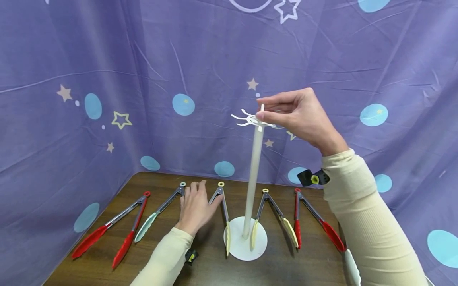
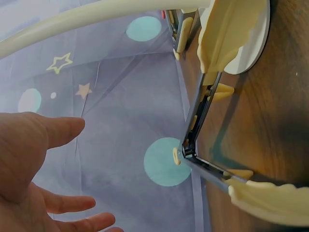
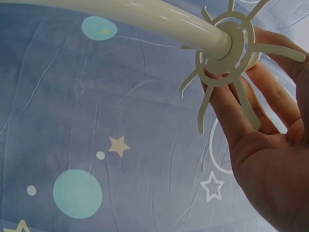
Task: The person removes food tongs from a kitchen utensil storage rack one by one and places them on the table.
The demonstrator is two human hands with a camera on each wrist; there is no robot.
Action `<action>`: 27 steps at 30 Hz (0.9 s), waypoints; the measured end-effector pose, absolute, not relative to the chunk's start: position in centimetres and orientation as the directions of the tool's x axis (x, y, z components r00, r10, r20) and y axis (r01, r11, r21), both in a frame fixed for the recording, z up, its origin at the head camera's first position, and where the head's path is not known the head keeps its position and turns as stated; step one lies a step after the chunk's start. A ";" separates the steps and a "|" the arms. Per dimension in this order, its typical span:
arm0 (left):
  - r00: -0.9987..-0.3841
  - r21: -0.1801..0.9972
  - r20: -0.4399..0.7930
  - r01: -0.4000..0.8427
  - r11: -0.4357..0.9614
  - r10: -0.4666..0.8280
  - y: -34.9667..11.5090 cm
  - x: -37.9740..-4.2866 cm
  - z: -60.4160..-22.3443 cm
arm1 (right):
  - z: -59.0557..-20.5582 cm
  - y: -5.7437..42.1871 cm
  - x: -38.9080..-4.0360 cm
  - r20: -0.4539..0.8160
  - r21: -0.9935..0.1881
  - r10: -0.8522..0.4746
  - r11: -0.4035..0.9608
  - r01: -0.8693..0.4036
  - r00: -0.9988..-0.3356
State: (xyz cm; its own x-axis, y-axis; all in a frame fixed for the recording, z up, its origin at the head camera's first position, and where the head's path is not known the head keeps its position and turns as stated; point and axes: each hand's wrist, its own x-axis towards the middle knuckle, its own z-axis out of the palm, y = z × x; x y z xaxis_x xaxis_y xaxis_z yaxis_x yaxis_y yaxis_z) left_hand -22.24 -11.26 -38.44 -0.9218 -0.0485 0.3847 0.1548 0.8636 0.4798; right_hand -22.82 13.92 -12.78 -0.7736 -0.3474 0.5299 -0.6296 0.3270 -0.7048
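My right hand (image 1: 298,115) pinches the top of a white stand, at the hub of its hook ring (image 3: 247,46), with thumb and fingertips. The stand's pole (image 1: 254,178) rises, slightly tilted in view, from a round white base (image 1: 247,254). Over the table, my left hand (image 1: 196,208) spreads its fingers and holds nothing. It hides part of the mint-tipped tongs (image 1: 144,227) and overlaps the arm of the left yellow-tipped tongs (image 1: 228,238). The left wrist view shows those yellow-tipped tongs (image 2: 195,121) spread apart beside the base.
Red-tipped tongs (image 1: 123,250) lie at the left. Right of the pole are more yellow-tipped tongs (image 1: 290,232) and red-tipped tongs (image 1: 332,236). A white tong tip (image 1: 352,266) shows beside my right sleeve. A purple patterned curtain (image 1: 214,59) hangs behind the wooden table (image 1: 204,266).
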 end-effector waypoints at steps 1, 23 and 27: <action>-0.918 0.475 0.395 0.167 0.864 -0.040 -11.4 -22.2 -38.3 | -12.8 13.9 -22.8 0.530 -0.704 -0.348 0.328 -0.630 -0.774; -0.793 0.282 0.596 0.351 0.893 0.123 -13.5 -21.8 -36.8 | -12.6 13.9 -22.0 0.542 -0.710 -0.327 0.314 -0.630 -0.774; -0.788 0.275 0.600 0.361 0.891 0.134 -13.7 -21.7 -36.4 | -12.6 14.4 -21.7 0.584 -0.696 -0.285 0.306 -0.650 -0.760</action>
